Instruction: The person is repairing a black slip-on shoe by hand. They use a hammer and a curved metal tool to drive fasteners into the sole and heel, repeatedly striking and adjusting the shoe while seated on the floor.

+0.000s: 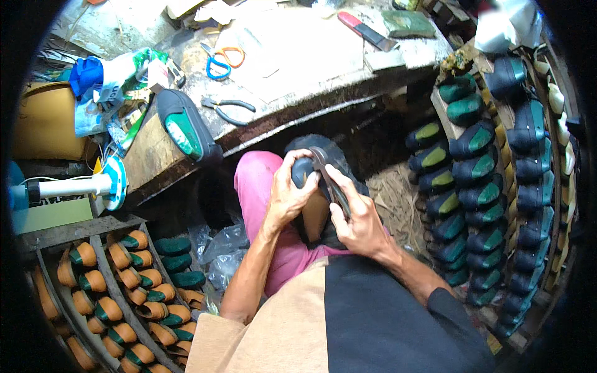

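Note:
A dark shoe stands over my lap, and my left hand is closed around its rounded end. A tan part below my fingers seems to belong to the same shoe. My right hand is wrapped around the handles of metal pincers. Their curved head reaches the shoe's edge beside my left fingertips; whether the jaws bite the material is too small to tell. Another dark shoe with a green inside rests on the bench's near edge, left of my hands. Pliers lie beside it.
The workbench crosses ahead, bearing scissors and a red-handled blade. Racks of dark shoes stand at right, tan shoes at left. A white pole lamp juts in from the left. Plastic bags lie near my leg.

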The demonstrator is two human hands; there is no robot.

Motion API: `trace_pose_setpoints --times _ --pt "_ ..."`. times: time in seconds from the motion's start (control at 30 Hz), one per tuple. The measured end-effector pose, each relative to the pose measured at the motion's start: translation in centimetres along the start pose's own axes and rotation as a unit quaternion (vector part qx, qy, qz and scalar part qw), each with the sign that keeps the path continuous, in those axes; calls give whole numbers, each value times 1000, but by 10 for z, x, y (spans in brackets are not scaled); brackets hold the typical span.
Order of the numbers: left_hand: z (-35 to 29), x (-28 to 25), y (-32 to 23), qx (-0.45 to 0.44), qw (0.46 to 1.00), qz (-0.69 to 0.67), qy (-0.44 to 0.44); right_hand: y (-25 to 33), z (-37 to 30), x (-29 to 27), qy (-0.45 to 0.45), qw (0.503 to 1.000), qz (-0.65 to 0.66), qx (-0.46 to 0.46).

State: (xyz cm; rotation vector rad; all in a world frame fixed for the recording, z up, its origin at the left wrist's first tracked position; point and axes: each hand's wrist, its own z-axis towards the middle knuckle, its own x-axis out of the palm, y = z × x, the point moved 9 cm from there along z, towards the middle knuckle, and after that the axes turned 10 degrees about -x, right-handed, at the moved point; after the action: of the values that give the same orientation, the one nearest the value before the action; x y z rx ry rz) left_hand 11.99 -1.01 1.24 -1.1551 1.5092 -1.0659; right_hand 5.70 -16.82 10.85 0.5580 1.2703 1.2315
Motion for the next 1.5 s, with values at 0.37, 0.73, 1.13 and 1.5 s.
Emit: trace_pose_setpoints --times 0.37,0.73,1.13,1.5 --pt "-22 -15 11 7 998 -66 -3 -65 -81 -13 205 939 -224 161" --pt "-49 -23 -5 65 990 -38 -120 -58 -89 -25 160 981 36 100" --pt "-61 -15 -11 105 986 -34 -129 -43 -35 -13 357 852 -17 383" --pt "-65 -8 -13 132 979 28 -155 -1 25 -10 386 880 -63 270"
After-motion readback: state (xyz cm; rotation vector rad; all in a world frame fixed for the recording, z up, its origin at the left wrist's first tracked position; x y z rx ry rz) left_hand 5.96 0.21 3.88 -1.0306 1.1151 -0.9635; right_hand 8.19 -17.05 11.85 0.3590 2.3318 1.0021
